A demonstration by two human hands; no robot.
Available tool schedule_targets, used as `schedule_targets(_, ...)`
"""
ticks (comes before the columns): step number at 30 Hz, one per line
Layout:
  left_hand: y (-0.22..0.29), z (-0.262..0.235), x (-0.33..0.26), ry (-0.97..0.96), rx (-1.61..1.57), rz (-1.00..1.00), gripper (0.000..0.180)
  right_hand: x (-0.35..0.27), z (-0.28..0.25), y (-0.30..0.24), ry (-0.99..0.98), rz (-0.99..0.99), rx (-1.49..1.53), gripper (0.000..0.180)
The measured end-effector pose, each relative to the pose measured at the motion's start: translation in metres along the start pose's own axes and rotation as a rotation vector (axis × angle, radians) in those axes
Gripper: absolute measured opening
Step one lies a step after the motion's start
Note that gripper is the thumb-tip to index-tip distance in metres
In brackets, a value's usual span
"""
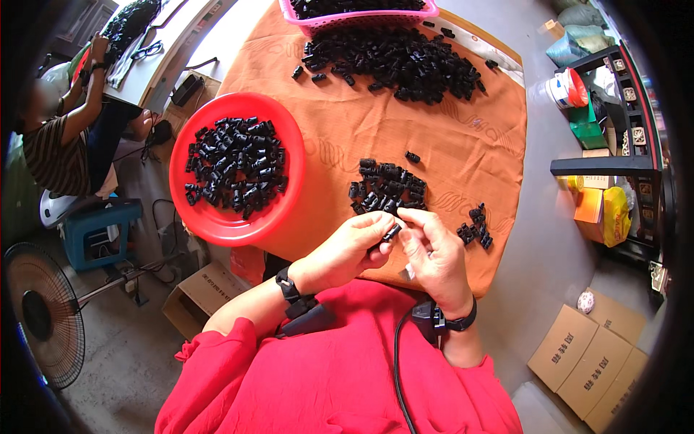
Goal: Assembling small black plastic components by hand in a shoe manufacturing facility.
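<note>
Both hands [394,246] around black clip [391,233]

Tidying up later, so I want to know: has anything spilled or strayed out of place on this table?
A few black plastic parts lie scattered apart from the big pile near the pink basket. The red bowl overhangs the table's left edge. Nothing else stands out.

Parts around the hands
A small pile of clips [387,188] lies just beyond both hands; the bowl [282,137] sits left, the basket [318,22] far behind.
</note>
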State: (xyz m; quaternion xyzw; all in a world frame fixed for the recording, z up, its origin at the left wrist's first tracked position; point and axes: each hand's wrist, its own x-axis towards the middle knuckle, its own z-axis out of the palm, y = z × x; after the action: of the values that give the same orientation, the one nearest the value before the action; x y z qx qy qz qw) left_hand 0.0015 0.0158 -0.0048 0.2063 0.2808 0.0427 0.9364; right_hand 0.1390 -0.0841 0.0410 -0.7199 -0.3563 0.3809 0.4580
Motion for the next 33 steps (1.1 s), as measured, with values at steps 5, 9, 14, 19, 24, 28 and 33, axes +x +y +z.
schedule_targets(5,-0.002,-0.009,0.004,-0.075,-0.066,-0.03,0.021,-0.002,0.0,0.007,-0.056,-0.158,-0.154,0.023)
schedule_targets(9,-0.005,-0.01,0.003,-0.105,-0.152,-0.017,0.023,-0.004,0.001,0.012,-0.043,-0.181,-0.175,0.019)
schedule_targets(14,0.002,-0.002,0.0,-0.081,-0.171,0.021,0.032,-0.006,0.006,0.018,0.081,-0.221,-0.148,0.019)
schedule_targets(19,0.002,-0.004,0.004,-0.166,-0.2,0.047,0.029,-0.006,0.011,0.022,0.142,-0.349,-0.234,0.022)
schedule_targets(24,-0.004,-0.008,0.009,-0.142,-0.169,0.09,0.026,-0.005,0.009,0.019,0.14,-0.513,-0.39,0.026)
schedule_targets(28,-0.003,-0.014,0.011,-0.164,-0.036,0.156,0.026,-0.01,0.007,0.015,0.058,-0.328,-0.157,0.03)
schedule_targets(33,-0.01,-0.022,0.013,-0.152,-0.014,0.118,0.03,-0.001,0.001,0.009,-0.055,-0.479,-0.359,0.04)
